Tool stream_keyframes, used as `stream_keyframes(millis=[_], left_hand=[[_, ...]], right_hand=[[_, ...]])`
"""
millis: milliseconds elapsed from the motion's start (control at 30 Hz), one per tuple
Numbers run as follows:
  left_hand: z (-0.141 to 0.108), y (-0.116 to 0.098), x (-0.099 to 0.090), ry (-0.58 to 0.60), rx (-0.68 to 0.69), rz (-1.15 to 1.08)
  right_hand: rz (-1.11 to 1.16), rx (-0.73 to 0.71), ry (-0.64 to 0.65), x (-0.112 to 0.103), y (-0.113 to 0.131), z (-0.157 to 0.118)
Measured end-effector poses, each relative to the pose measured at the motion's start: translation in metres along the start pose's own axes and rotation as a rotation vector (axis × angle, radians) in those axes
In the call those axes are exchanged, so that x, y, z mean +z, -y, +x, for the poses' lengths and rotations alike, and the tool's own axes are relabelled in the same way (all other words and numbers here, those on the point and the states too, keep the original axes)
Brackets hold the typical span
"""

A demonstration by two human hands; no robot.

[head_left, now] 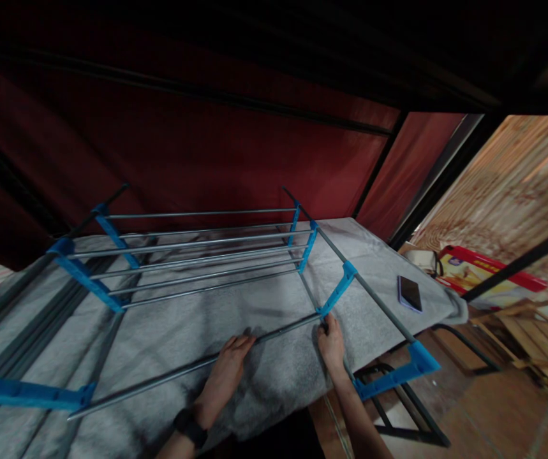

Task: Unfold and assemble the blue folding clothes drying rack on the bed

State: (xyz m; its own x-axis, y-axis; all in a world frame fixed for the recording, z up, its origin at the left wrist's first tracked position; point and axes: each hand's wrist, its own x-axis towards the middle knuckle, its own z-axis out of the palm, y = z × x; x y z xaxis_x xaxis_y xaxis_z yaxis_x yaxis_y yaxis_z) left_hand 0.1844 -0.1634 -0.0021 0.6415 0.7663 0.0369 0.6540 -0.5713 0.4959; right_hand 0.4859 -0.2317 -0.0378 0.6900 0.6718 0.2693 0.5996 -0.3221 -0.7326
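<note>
A rack frame of blue plastic brackets and grey metal tubes lies across the cloth-covered table. My left hand (233,362) is closed around the nearest metal tube (168,378), close to its middle. That tube's right end meets a blue bracket (335,294); its left end lies beside another blue bracket (29,390), and I cannot tell if they are joined. My right hand (332,344) grips at the lower end of the right bracket, its fingertips partly hidden. Several thinner crossbars (197,259) span the farther brackets. A dark watch (190,428) is on my left wrist.
Several loose grey tubes (39,325) lie at the table's left. A phone (409,294) rests near the right edge of the grey cloth (374,255). Beyond stand a red-and-yellow box (484,274), a wooden stool (536,341) and a black metal frame (417,414). A red curtain (207,153) hangs behind.
</note>
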Motion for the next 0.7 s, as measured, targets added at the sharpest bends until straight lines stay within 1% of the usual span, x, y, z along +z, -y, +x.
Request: stream_keyframes(millis=[167,333,400,433,500,567,633,700], left_hand=[[0.002,-0.005,-0.005,0.021,-0.001,-0.024],[0.002,-0.015,-0.005,-0.009,-0.039,-0.007],[-0.001,-0.021,-0.004,-0.032,-0.03,0.007],[-0.003,-0.024,-0.004,-0.049,-0.018,0.012],[-0.01,-0.028,-0.005,-0.1,-0.008,0.016],[-0.02,-0.028,-0.007,-0.173,-0.027,0.008],[-0.036,-0.022,-0.009,-0.261,-0.066,-0.007],[-0.056,-0.011,-0.011,-0.355,-0.119,-0.024]], right_hand=[[-0.053,-0.031,0.008,-0.001,0.002,-0.002],[-0.034,-0.065,0.027,0.0,-0.004,-0.002],[-0.01,-0.087,0.005,-0.001,-0.008,-0.004],[-0.012,-0.098,-0.028,-0.002,-0.01,-0.006],[-0.042,-0.151,-0.105,-0.002,-0.013,-0.011],[-0.066,-0.24,-0.123,-0.001,-0.01,-0.019],[-0.064,-0.348,-0.085,0.003,-0.004,-0.03],[-0.045,-0.462,-0.006,0.01,0.007,-0.044]])
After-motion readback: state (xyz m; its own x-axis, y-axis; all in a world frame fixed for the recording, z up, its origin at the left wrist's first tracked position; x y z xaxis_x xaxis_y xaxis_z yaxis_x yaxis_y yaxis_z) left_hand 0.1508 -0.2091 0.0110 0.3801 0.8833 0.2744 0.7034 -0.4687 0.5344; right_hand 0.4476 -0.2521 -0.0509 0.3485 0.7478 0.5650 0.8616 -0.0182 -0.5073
